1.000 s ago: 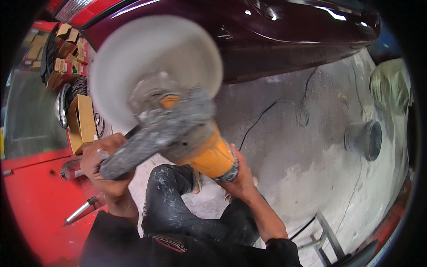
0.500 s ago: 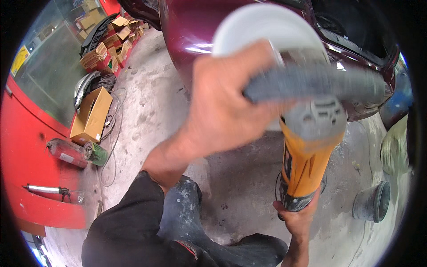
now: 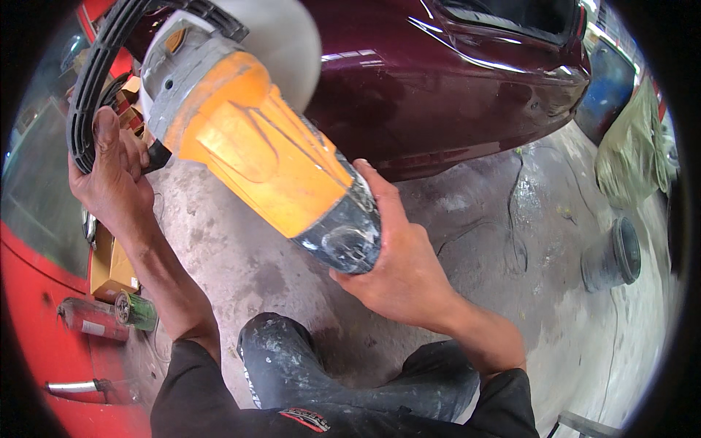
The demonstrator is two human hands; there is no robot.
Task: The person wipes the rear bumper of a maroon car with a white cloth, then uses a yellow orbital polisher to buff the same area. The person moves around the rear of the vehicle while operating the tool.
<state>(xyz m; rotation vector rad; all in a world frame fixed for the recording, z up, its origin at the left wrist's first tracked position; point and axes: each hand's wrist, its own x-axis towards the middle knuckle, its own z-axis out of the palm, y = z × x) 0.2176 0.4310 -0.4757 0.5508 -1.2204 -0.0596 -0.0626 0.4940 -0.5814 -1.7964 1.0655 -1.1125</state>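
Note:
A yellow power polisher (image 3: 259,146) with a grey head is held up in front of me, tilted, its dark rear end toward my right. My left hand (image 3: 117,171) is closed round the black loop handle (image 3: 86,95) at its head. My right hand (image 3: 401,263) grips the dark rear end of the body. Beyond the head, the round white pad (image 3: 296,51) looks blurred. It overlaps the glossy maroon car body (image 3: 438,102) in view; whether they touch, I cannot tell.
On the right stand a dark bucket (image 3: 606,255), a pale green plastic cover (image 3: 631,150) and a blue drum (image 3: 607,84). At left are a red panel, a red cylinder (image 3: 91,319), a green can (image 3: 135,310), a cardboard box (image 3: 109,266) and a caulking gun (image 3: 77,386). A cable (image 3: 513,219) lies on the floor.
The polisher has swung to the left, from near upright to a slant. My left hand has moved left and lower with the loop handle; my right hand has risen and come left.

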